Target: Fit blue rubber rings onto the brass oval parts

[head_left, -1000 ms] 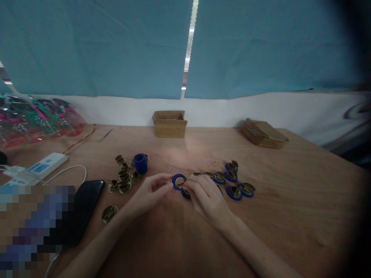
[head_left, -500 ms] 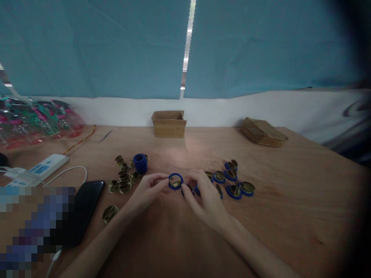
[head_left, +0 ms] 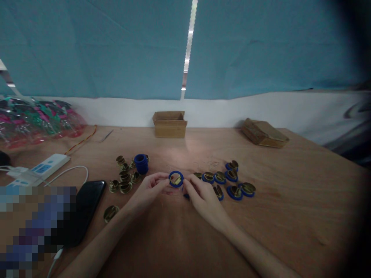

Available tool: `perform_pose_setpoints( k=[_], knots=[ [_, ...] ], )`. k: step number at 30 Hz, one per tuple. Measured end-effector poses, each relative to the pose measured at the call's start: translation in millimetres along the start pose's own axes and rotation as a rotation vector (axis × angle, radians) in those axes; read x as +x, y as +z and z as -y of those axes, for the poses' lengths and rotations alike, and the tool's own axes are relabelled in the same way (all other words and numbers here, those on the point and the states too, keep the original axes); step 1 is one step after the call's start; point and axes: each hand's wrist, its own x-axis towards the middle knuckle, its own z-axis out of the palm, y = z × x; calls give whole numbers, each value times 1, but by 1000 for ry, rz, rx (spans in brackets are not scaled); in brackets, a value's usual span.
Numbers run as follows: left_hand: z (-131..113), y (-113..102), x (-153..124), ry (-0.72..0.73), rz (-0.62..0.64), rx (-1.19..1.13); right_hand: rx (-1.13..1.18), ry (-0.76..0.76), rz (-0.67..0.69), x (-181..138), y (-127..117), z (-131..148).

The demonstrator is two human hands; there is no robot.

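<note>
Both hands meet over the middle of the wooden table (head_left: 275,200). My left hand (head_left: 149,189) and my right hand (head_left: 203,197) pinch one blue ring with a brass disc inside it (head_left: 176,179), held tilted just above the tabletop. To the right lie several brass discs fitted with blue rings (head_left: 232,181). To the left sit a stack of blue rings (head_left: 141,163) and several bare brass pieces (head_left: 124,177). One brass piece (head_left: 110,212) lies apart near my left forearm.
A black phone (head_left: 87,204) and a white power strip (head_left: 40,169) with a white cable lie at the left. A small cardboard box (head_left: 169,123) and a flat brown packet (head_left: 265,133) stand at the back. Coloured packaged goods (head_left: 37,119) are piled far left.
The ring-and-disc piece has shifted slightly left and up between my fingers, and its face now turns more toward me. My right hand has drawn back, uncovering more finished pieces.
</note>
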Motion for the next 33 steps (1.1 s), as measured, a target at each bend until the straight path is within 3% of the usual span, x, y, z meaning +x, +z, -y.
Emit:
perform_pose_setpoints(
  k=[12,33],
  knots=[
    [7,2,-4,13,88,-43,36,45,41,1,3,-10],
    [11,2,-4,37,97,21,-12,2,111,2,1,-7]
  ],
)
